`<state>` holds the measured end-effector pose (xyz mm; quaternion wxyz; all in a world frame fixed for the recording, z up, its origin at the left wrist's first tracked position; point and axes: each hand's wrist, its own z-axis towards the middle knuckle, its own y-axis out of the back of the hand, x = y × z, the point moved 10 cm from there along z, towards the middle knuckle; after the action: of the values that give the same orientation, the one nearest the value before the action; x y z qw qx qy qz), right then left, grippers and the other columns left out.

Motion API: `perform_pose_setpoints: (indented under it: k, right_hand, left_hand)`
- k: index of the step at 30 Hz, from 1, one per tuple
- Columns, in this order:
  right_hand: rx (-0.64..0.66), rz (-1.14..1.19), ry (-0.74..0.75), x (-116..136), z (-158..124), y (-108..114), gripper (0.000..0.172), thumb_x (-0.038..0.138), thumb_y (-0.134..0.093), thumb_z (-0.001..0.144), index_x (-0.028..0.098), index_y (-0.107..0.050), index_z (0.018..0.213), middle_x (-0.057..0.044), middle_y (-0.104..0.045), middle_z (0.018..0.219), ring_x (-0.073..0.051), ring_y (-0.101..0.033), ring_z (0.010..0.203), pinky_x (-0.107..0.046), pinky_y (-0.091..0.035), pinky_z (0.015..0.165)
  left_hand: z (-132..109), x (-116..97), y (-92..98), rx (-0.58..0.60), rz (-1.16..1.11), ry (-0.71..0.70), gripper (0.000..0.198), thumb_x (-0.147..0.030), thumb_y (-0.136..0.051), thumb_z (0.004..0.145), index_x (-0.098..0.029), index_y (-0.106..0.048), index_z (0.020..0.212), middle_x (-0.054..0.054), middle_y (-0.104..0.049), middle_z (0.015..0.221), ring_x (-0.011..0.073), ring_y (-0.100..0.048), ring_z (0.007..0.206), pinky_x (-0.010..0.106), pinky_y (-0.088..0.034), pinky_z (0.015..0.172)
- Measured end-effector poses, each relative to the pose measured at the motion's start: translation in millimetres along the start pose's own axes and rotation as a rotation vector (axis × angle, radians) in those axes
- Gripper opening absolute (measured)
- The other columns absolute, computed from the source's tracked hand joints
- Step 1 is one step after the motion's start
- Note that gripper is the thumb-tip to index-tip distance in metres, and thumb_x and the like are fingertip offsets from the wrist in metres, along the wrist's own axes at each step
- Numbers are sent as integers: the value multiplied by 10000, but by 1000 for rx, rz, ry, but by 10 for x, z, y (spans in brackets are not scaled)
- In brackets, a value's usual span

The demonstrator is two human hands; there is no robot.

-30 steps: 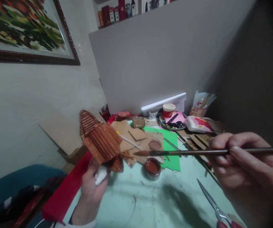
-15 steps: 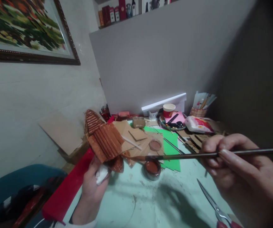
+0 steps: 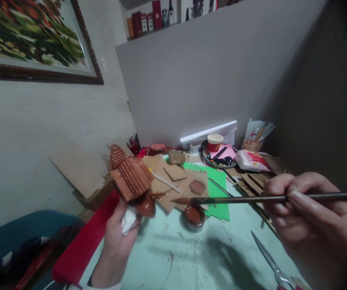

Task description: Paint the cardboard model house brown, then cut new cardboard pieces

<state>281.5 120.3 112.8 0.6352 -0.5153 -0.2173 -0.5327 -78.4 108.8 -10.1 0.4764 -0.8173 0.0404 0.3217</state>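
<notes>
My left hand (image 3: 119, 231) grips a glossy reddish-brown model boat (image 3: 133, 179) from below, with a crumpled white tissue (image 3: 129, 221) between palm and boat. The boat has a ridged roof and a slatted end that points away and up. In my right hand (image 3: 309, 213) a long dark paintbrush (image 3: 236, 199) is pinched between thumb and fingers. Its brown bristle tip points left, apart from the boat. Just below the brush stands a small open jar of brown paint (image 3: 194, 216). The jar's round lid (image 3: 197, 186) lies behind it on brown cardboard.
Scissors (image 3: 271, 259) lie at the front right. Green paper (image 3: 220, 209) and cardboard pieces (image 3: 161, 177) cover part of the pale table. Further back are a tray with a red paper cup (image 3: 215, 144), a tissue pack (image 3: 253, 160) and a brush holder (image 3: 252, 144).
The paintbrush has moved right, its tip drawing away from the boat's side. My right hand shifted right with it. The boat sits slightly lower and is turned a little.
</notes>
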Motion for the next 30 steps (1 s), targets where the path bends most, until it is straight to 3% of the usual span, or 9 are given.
perform_pose_setpoints:
  k: [2, 12, 20, 25, 30]
  right_hand:
    - [-4, 13, 16, -23, -2, -1, 213, 246, -812, 702, 203, -605, 726, -12, -623, 760, -93, -524, 515, -155, -431, 389]
    - [78, 28, 1, -219, -64, -130, 142, 242, -763, 780, 217, -625, 762, -26, -640, 835, -113, -579, 534, -214, -505, 444]
    - [78, -10, 47, -151, -39, -105, 149, 216, -792, 736, 211, -644, 749, -34, -650, 810, -126, -589, 519, -228, -497, 432]
    - [44, -23, 109, -54, -11, -48, 164, 238, -814, 708, 204, -655, 721, -43, -648, 782, -123, -569, 497, -223, -468, 398]
    - [7, -35, 49, -94, -41, -69, 195, 279, -839, 691, 221, -654, 711, -33, -661, 789, -120, -575, 486, -221, -481, 393]
  left_hand:
    - [-6, 0, -5, 11, 15, 2, 251, -181, -426, 1034, -121, -633, 908, -70, -556, 597, 37, -389, 346, 151, -286, 303]
    - [-76, 27, -68, 35, 51, 26, 276, -141, -416, 1031, -112, -636, 867, -46, -626, 615, 46, -485, 354, 139, -285, 274]
    - [-43, 9, -82, 82, 13, 6, 289, -136, -410, 1029, -112, -660, 887, -59, -602, 569, 49, -447, 322, 142, -304, 272]
    - [-35, 15, -115, 121, -16, 16, 302, -134, -409, 1020, -114, -681, 892, -11, -673, 652, 69, -521, 371, 144, -313, 263]
    - [-44, 16, -142, 132, -42, 24, 330, -110, -401, 1008, -116, -689, 848, 2, -698, 676, 65, -493, 336, 145, -318, 243]
